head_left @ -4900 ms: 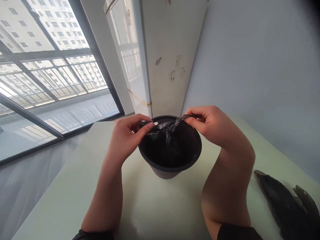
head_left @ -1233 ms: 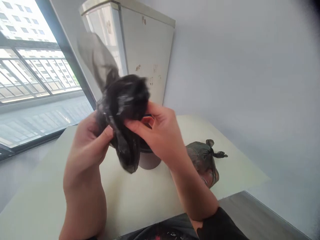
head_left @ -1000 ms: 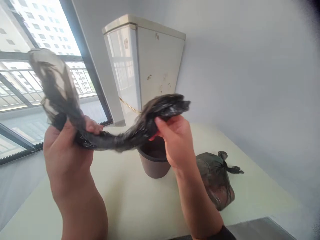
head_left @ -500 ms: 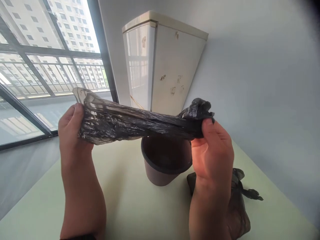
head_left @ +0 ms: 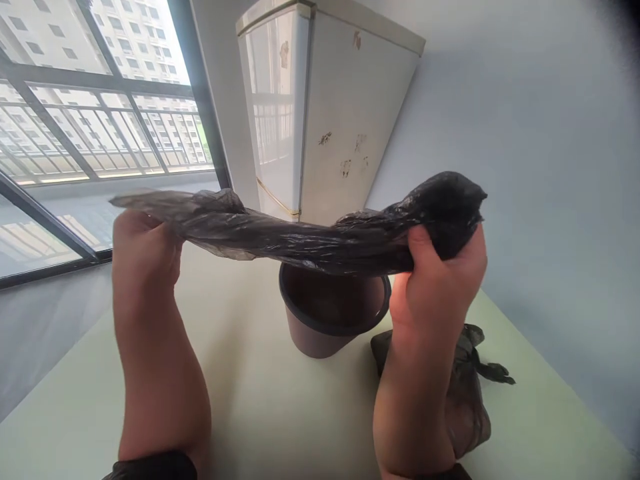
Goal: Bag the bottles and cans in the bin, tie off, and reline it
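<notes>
A thin black plastic garbage bag (head_left: pixel 300 243) is stretched sideways in front of me, bunched into a long strip. My left hand (head_left: pixel 145 250) is closed on its lighter, see-through end. At the darker, bulging end, my right hand (head_left: pixel 443 273) grips the plastic, with the thumb in front and some fingers hidden behind. Below the strip stands a dark brown trash bin (head_left: pixel 320 340), upright, its round mouth partly covered from view by the bag. Beside my right forearm lies a tied black plastic bag (head_left: pixel 467 407) with something inside that I cannot make out.
The bin and tied bag rest on a pale green table (head_left: pixel 270 413). Behind it stands a white refrigerator (head_left: pixel 350 107) with worn marks. A framed window (head_left: pixel 100 133) is at the left, a plain wall (head_left: pixel 525 167) at the right.
The bag's right end has swung up and spread into a larger bulge over my right hand. Its left end is now flatter and reaches farther left. My right hand has shifted slightly right.
</notes>
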A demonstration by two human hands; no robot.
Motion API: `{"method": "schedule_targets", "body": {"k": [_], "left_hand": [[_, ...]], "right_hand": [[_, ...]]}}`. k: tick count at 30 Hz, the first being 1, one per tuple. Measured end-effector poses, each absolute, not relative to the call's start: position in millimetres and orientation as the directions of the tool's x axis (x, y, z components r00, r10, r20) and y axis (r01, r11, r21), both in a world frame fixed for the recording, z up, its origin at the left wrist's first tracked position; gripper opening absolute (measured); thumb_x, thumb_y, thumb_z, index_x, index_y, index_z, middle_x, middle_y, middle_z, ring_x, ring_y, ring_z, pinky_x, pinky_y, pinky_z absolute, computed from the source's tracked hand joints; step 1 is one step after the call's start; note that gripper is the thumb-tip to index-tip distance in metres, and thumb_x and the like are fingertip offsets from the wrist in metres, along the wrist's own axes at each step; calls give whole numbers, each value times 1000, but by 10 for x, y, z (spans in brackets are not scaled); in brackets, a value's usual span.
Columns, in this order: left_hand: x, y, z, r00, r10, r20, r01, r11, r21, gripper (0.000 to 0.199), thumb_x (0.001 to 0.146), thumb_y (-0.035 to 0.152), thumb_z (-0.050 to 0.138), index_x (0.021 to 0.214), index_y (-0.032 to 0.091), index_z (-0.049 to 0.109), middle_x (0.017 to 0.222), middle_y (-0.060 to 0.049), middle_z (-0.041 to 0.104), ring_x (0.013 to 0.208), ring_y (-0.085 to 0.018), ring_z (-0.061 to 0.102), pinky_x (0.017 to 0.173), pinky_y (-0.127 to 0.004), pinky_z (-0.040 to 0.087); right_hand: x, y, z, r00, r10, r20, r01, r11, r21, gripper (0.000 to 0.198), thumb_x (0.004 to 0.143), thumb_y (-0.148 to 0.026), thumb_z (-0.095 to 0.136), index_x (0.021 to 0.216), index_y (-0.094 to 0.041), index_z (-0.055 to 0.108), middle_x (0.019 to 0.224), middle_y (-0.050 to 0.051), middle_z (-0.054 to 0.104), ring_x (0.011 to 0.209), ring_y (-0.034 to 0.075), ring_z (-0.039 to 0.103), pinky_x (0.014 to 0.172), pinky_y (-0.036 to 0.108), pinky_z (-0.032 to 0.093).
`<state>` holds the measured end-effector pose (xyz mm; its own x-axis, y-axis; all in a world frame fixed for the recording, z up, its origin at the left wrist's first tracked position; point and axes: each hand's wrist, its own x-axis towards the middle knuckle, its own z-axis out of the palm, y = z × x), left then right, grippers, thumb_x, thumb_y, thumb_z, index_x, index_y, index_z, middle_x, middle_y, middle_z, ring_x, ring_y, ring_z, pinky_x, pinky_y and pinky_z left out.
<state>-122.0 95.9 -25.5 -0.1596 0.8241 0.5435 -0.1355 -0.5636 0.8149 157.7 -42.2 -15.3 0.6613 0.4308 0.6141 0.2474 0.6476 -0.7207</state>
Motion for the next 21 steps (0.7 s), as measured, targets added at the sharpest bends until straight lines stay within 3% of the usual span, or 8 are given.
{"method": "schedule_targets", "body": {"k": [3, 5, 8, 11, 14, 17, 19, 21], "left_hand": [[-1231, 917, -221, -180, 840, 512, -200, -541, 817, 17, 76, 17, 86, 88, 9, 77, 86, -6, 77, 84, -23, 72, 77, -39, 63], [-1236, 896, -204, -232, 842, 487, -242, -535, 809, 15, 77, 19, 87, 78, 10, 75, 75, -3, 74, 76, -18, 70, 76, -34, 63], [-1233, 885, -192, -227, 828, 512, -291, -560, 776, 18, 78, 21, 87, 78, 10, 73, 74, -2, 72, 79, -18, 71, 79, -34, 63], [-1226, 894, -197, -147, 818, 555, -307, -572, 761, 23, 73, 16, 90, 89, 8, 76, 86, -6, 76, 92, -24, 73, 83, -39, 64], [-1213, 876, -195, -81, 811, 580, -309, -573, 759, 33, 66, 13, 92, 96, 9, 78, 93, -8, 77, 97, -27, 73, 85, -44, 65], [-1173, 790, -155, -46, 797, 602, -308, -585, 750, 33, 65, 15, 94, 94, 11, 79, 98, -9, 78, 103, -30, 73, 89, -46, 65], [-1137, 710, -114, -41, 795, 605, -311, -586, 748, 32, 67, 20, 95, 92, 9, 79, 102, -12, 78, 106, -32, 73, 91, -47, 65], [-1102, 641, -79, -28, 798, 602, -318, -579, 751, 28, 73, 25, 92, 93, 8, 79, 103, -14, 78, 106, -34, 73, 92, -49, 64]], "right_hand": [[1620, -407, -153, 725, 491, 483, 97, 621, -778, 18, 92, -29, 71, 109, -23, 66, 103, 3, 67, 98, 22, 68, 85, 40, 62], [1645, -408, -132, 727, 521, 446, 8, 643, -765, 23, 91, -24, 71, 113, -24, 64, 107, 2, 68, 102, 21, 68, 92, 41, 62], [1670, -428, -81, 634, 579, 513, -55, 695, -717, 41, 87, -18, 72, 125, -27, 59, 123, 1, 66, 120, 20, 64, 112, 44, 53], [1711, -427, -60, 501, 677, 539, -67, 651, -756, 44, 87, -26, 75, 127, -31, 58, 132, 4, 65, 128, 25, 60, 113, 51, 52], [1791, -367, -106, 476, 684, 553, -7, 632, -775, 44, 88, -29, 74, 129, -31, 57, 132, 4, 65, 130, 27, 60, 111, 53, 53], [1848, -303, -175, 527, 582, 619, 188, 630, -753, 59, 85, -25, 76, 139, -32, 53, 142, 4, 58, 139, 26, 54, 118, 52, 47], [1829, -299, -199, 585, 470, 661, 352, 587, -729, 73, 84, -21, 75, 149, -36, 45, 158, 5, 43, 149, 28, 43, 121, 52, 43], [1759, -333, -200, 592, 453, 666, 417, 535, -735, 85, 88, -18, 70, 158, -41, 30, 169, 4, 24, 156, 30, 30, 119, 53, 44]]}}
